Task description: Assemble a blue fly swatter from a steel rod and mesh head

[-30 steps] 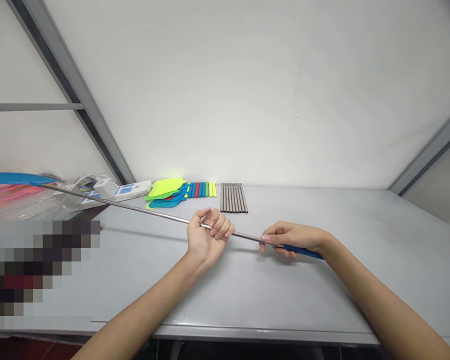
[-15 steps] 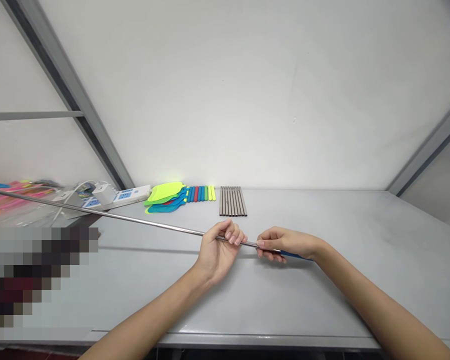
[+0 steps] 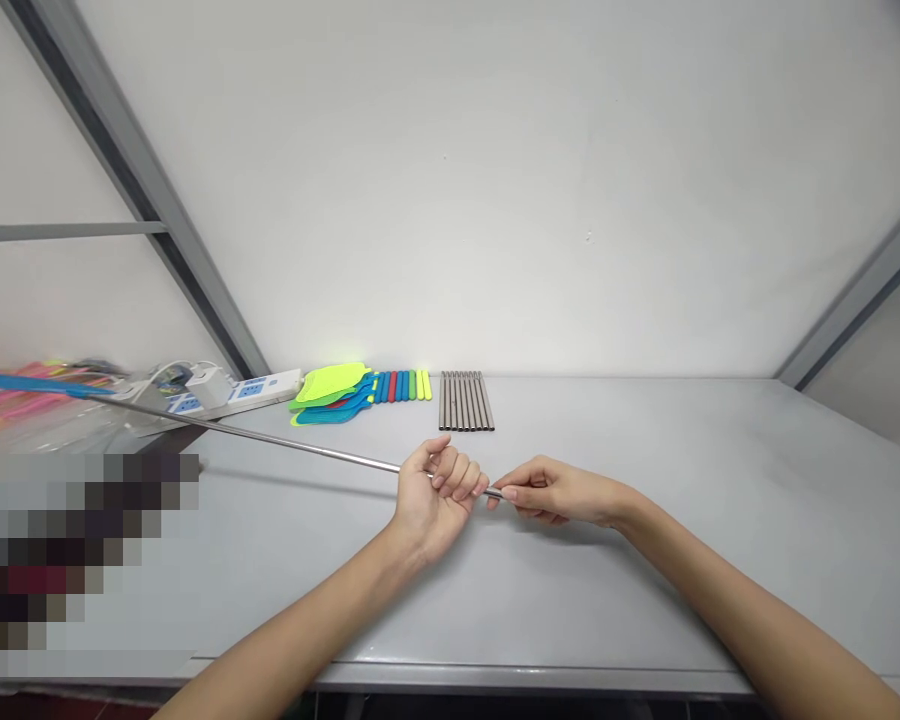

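Observation:
A long fly swatter (image 3: 307,449) with a thin metal rod slants across the view, its blue head end (image 3: 37,384) at the far left. My left hand (image 3: 442,497), palm turned up, is closed around the rod near its right end. Just right of it, my right hand (image 3: 551,492) pinches the rod's end between thumb and fingers. Any handle beyond that pinch is hidden by the right hand. Both hands are above the grey table (image 3: 607,620), close together.
Behind the hands lie a row of metal tubes (image 3: 466,402), several coloured handles (image 3: 394,387) and a stack of swatter heads (image 3: 334,390). A power strip (image 3: 262,390) with plugs and plastic-wrapped pink items (image 3: 37,400) are at left. A white wall (image 3: 525,200) stands behind.
The swatter's blue head has moved right, farther into view. My right hand has shifted slightly left toward the left hand. The blue handle part seen past it before no longer shows.

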The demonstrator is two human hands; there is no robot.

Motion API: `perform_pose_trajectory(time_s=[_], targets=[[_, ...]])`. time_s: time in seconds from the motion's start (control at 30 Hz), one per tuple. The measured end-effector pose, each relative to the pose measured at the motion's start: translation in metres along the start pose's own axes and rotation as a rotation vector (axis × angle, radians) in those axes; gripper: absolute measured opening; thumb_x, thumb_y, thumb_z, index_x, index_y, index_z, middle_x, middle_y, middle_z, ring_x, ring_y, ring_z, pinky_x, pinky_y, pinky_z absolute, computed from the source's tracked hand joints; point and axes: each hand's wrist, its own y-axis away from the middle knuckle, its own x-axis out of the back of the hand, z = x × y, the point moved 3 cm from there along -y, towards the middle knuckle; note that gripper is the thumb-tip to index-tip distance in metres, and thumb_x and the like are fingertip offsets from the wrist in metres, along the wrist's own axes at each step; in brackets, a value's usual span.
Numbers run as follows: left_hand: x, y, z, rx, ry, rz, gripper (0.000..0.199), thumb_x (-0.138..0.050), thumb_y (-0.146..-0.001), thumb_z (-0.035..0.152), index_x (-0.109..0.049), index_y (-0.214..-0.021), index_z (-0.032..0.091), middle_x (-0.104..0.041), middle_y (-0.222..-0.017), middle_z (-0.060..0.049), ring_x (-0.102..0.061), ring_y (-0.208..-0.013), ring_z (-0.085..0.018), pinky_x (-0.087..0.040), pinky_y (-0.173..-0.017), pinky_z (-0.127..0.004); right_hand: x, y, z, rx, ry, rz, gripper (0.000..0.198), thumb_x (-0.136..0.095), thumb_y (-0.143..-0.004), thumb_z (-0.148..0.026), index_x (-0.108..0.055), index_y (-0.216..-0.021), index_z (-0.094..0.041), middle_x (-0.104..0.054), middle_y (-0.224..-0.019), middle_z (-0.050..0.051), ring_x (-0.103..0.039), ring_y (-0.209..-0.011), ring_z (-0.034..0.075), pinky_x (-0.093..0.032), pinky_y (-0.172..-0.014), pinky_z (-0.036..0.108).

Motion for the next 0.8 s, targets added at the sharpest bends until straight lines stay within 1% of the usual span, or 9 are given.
perform_pose_trajectory(time_s=[0.13,0.33,0.47,0.57,0.67,0.8], targets=[[-0.002,0.001,0.002,0.008,-0.002,0.038,0.044,-0.038,-0.075,0.022,-0.014,-0.039,0.018,-0.018,-0.032,0.004,-0.025,-0.034,-0.009,-0.032,-0.045,-0.027,-0.002,-0.002,0.001,0.001,-0.035,0.002,0.042,-0.045,-0.075,-0.046,-0.059,-0.097,-0.012,-0.026,-0.054,-0.005,-0.023,-0.045,0.004,-0.018,-0.039,0.019],[-0.003,0.0,0.007,-0.01,-0.013,0.129,0.043,-0.037,-0.074,0.025,-0.012,-0.04,0.018,-0.014,-0.031,0.004,-0.02,-0.031,-0.008,-0.027,-0.04,-0.026,-0.005,-0.004,0.003,-0.061,-0.106,0.009,0.047,-0.049,-0.071,-0.05,-0.058,-0.101,-0.015,-0.026,-0.053,-0.006,-0.02,-0.044,0.004,-0.015,-0.038,0.019],[-0.005,0.001,0.008,-0.024,-0.008,0.133,0.042,-0.037,-0.074,0.026,-0.012,-0.041,0.018,-0.013,-0.031,0.004,-0.019,-0.031,-0.009,-0.026,-0.04,-0.026,-0.005,-0.005,0.003,-0.095,-0.122,0.015,0.045,-0.052,-0.069,-0.05,-0.059,-0.098,-0.016,-0.024,-0.051,-0.007,-0.019,-0.042,0.004,-0.013,-0.036,0.018],[-0.003,-0.001,0.008,0.0,0.002,0.141,0.042,-0.037,-0.073,0.026,-0.011,-0.041,0.018,-0.012,-0.032,0.005,-0.018,-0.03,-0.008,-0.026,-0.04,-0.026,-0.004,-0.006,0.005,-0.148,-0.136,0.04,0.045,-0.052,-0.068,-0.052,-0.06,-0.095,-0.017,-0.023,-0.048,-0.008,-0.019,-0.04,0.003,-0.013,-0.034,0.017],[0.003,-0.004,0.008,0.034,0.014,0.155,0.042,-0.037,-0.073,0.026,-0.011,-0.041,0.018,-0.013,-0.032,0.005,-0.019,-0.03,-0.008,-0.027,-0.04,-0.026,-0.005,-0.008,0.009,-0.19,-0.141,0.044,0.047,-0.052,-0.067,-0.053,-0.059,-0.096,-0.018,-0.023,-0.046,-0.009,-0.018,-0.037,0.002,-0.013,-0.032,0.016],[0.007,-0.007,0.01,0.059,0.019,0.145,0.042,-0.037,-0.074,0.027,-0.011,-0.042,0.019,-0.013,-0.032,0.005,-0.019,-0.03,-0.009,-0.027,-0.039,-0.026,-0.008,-0.011,0.013,-0.159,-0.189,0.046,0.047,-0.051,-0.068,-0.052,-0.058,-0.097,-0.016,-0.024,-0.044,-0.009,-0.017,-0.035,0.002,-0.013,-0.03,0.015]])
